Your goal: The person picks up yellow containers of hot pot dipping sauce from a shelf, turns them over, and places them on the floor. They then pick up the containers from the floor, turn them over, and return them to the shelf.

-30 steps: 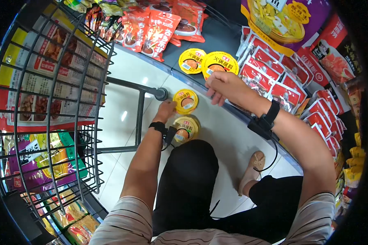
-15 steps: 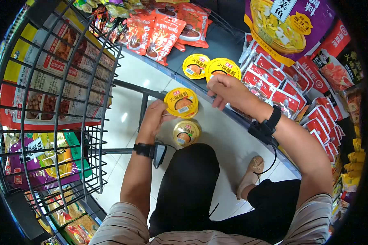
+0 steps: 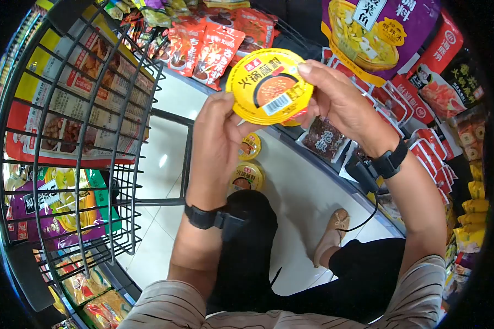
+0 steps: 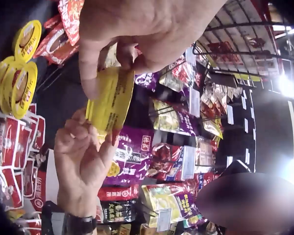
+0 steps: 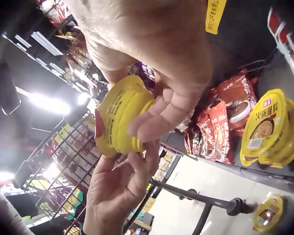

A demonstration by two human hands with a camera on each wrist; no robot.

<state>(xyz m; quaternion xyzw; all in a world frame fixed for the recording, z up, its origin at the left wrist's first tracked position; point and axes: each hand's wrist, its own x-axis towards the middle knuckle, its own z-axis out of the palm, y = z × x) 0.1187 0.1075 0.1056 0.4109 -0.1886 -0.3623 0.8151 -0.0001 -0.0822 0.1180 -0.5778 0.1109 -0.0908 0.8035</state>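
Beside the cart: yellow tub, not set down, gripped by left hand and right hand; two tubs resting on floor, others on shelf.

Head view: from above, facing forward and down; shopping cart left, floor centre, shelf upper right.
Left wrist view: close-up, left hand at top edge, facing across the yellow tub to the right hand, lower left; scene tilted.
Right wrist view: close-up, right hand at top, facing the left hand, bottom; scene tilted.
Common to all: tub, both hands, parts of cart and shelf.
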